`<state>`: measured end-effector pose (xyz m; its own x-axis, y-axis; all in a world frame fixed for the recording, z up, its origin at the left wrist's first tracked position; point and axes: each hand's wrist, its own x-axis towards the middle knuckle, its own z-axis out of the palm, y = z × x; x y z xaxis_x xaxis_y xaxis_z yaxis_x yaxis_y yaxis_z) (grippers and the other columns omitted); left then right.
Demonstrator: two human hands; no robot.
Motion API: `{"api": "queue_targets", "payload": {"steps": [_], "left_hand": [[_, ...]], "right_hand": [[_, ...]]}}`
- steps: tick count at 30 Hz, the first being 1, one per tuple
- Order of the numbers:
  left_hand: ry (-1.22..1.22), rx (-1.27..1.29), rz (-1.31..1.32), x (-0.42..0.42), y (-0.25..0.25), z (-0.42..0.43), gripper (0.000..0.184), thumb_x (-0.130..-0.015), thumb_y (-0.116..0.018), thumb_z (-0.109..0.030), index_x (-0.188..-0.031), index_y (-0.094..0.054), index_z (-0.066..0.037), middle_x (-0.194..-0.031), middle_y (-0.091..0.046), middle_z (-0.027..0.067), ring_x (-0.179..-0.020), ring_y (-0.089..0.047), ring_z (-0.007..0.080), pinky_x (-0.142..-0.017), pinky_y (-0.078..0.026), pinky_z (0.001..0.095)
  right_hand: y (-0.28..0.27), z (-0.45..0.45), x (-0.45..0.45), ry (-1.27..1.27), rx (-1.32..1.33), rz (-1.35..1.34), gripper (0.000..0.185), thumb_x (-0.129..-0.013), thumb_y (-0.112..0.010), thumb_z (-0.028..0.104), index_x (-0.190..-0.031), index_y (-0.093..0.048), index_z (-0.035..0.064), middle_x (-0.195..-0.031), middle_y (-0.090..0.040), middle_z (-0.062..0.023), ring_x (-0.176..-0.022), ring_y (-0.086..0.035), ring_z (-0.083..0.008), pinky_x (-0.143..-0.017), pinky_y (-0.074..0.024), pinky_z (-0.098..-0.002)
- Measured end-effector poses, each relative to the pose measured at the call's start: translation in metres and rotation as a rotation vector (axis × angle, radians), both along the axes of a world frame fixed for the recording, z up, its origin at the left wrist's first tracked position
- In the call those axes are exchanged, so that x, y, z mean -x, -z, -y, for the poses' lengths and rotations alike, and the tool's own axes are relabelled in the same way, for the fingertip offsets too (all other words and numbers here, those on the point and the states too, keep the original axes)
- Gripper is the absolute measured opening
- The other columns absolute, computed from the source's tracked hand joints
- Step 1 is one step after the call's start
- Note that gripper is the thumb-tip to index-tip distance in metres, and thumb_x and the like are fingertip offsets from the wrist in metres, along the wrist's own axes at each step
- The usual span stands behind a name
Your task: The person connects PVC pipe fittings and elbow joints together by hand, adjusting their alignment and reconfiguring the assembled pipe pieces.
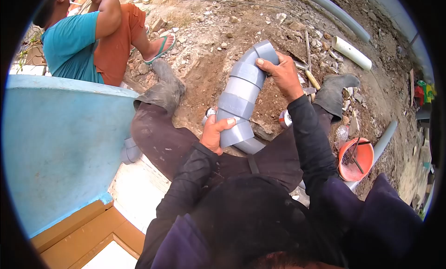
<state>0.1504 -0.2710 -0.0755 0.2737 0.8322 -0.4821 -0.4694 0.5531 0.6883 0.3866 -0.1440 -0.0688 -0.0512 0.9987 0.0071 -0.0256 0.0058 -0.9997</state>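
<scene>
Between my hands I hold a grey plastic pipe assembly [239, 90], made of two elbow fittings joined by a short lighter pipe piece. My right hand [283, 74] grips the upper elbow, its thumb on the outer face and its fingers behind. Around the lower elbow my left hand [216, 133] is closed, thumb laid across it. The assembly is tilted, its top leaning to the right. Beneath it, partly hidden, another grey pipe [250, 146] lies between my legs. A small can [285, 118] stands by my right forearm.
An orange bucket [356, 158] with tools inside stands at right. A white pipe [351, 53] and a long grey pipe [337, 11] lie on rubble. A light-blue wall [69, 148] rises at left. Beyond it sits a person in a teal shirt [69, 46].
</scene>
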Motion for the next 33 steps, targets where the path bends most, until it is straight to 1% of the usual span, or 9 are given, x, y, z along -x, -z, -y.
{"api": "queue_targets", "payload": {"steps": [4,7,9,11,16,19,22,31,33], "left_hand": [[0.015,-0.017,0.028,0.004,-0.011,0.006,0.065,-0.076,-0.074,-0.016,-0.132,-0.047,0.002,-0.113,-0.064,0.0133,-0.099,-0.066,0.0214,-0.089,-0.055,0.0383],[0.08,-0.096,0.059,0.011,-0.02,0.008,0.059,-0.08,-0.07,-0.017,-0.131,-0.05,0.005,-0.113,-0.066,0.0136,-0.102,-0.067,0.0235,-0.091,-0.055,0.0376],[0.095,-0.092,0.056,0.012,-0.031,0.005,0.063,-0.077,-0.073,-0.018,-0.132,-0.048,0.002,-0.113,-0.064,0.0131,-0.101,-0.066,0.0223,-0.089,-0.055,0.0387],[0.102,-0.086,0.045,0.014,-0.035,0.004,0.066,-0.076,-0.075,-0.018,-0.132,-0.047,0.001,-0.113,-0.064,0.0126,-0.1,-0.065,0.0217,-0.088,-0.055,0.0389],[0.08,-0.089,0.057,0.017,-0.026,0.009,0.067,-0.075,-0.075,-0.018,-0.133,-0.046,0.0,-0.114,-0.063,0.0126,-0.101,-0.065,0.0214,-0.089,-0.055,0.037],[0.074,-0.084,0.116,0.021,-0.029,0.015,0.068,-0.075,-0.075,-0.018,-0.134,-0.045,0.0,-0.116,-0.062,0.0132,-0.103,-0.065,0.0212,-0.089,-0.055,0.0366],[0.079,-0.077,0.081,0.024,-0.03,0.016,0.069,-0.076,-0.074,-0.017,-0.136,-0.044,-0.001,-0.117,-0.061,0.0137,-0.104,-0.064,0.0214,-0.089,-0.055,0.0366],[0.083,-0.08,0.093,0.033,-0.045,0.017,0.069,-0.077,-0.073,-0.015,-0.137,-0.043,-0.001,-0.117,-0.062,0.014,-0.101,-0.065,0.0215,-0.087,-0.056,0.0366],[0.066,-0.09,0.087,0.034,-0.041,0.022,0.062,-0.08,-0.07,-0.015,-0.134,-0.046,0.002,-0.114,-0.063,0.0134,-0.099,-0.066,0.0209,-0.087,-0.056,0.0363]], "right_hand": [[-0.012,0.013,0.003,0.068,-0.087,0.026,0.027,-0.087,-0.076,0.024,-0.101,-0.072,0.0012,-0.086,-0.071,-0.0017,-0.076,-0.064,-0.0083,-0.069,-0.0515,-0.0265],[-0.038,0.014,-0.004,-0.068,-0.04,0.098,0.028,-0.087,-0.076,0.025,-0.101,-0.072,0.0013,-0.086,-0.071,-0.0019,-0.075,-0.063,-0.0085,-0.068,-0.0513,-0.0263],[-0.046,0.01,-0.006,-0.098,-0.056,0.075,0.03,-0.087,-0.077,0.027,-0.101,-0.072,0.0014,-0.086,-0.071,-0.0022,-0.075,-0.063,-0.008,-0.068,-0.0511,-0.0261],[-0.047,0.007,-0.007,-0.117,-0.077,0.062,0.03,-0.087,-0.077,0.027,-0.101,-0.072,0.0014,-0.085,-0.071,-0.0022,-0.074,-0.063,-0.0077,-0.067,-0.0509,-0.0259],[-0.05,0.021,0.012,0.041,-0.143,0.07,0.027,-0.086,-0.078,0.023,-0.1,-0.072,0.0009,-0.085,-0.071,-0.002,-0.075,-0.064,-0.0074,-0.068,-0.051,-0.0244],[-0.046,0.027,0.015,0.037,-0.1,0.062,0.027,-0.086,-0.078,0.023,-0.099,-0.072,0.001,-0.084,-0.07,-0.0019,-0.074,-0.063,-0.0074,-0.067,-0.0508,-0.0244],[-0.046,0.027,0.012,0.008,-0.019,0.022,0.027,-0.086,-0.078,0.024,-0.099,-0.072,0.001,-0.083,-0.069,-0.0014,-0.072,-0.063,-0.0077,-0.066,-0.0506,-0.0243],[-0.053,0.03,0.02,0.007,-0.04,-0.03,0.03,-0.086,-0.078,0.025,-0.102,-0.072,0.0003,-0.084,-0.07,-0.0017,-0.073,-0.063,-0.0079,-0.066,-0.0506,-0.0239],[-0.052,0.032,0.024,0.018,-0.045,-0.014,0.03,-0.087,-0.078,0.025,-0.101,-0.072,0.0003,-0.084,-0.07,-0.0016,-0.073,-0.063,-0.0077,-0.067,-0.0506,-0.0239]]}}
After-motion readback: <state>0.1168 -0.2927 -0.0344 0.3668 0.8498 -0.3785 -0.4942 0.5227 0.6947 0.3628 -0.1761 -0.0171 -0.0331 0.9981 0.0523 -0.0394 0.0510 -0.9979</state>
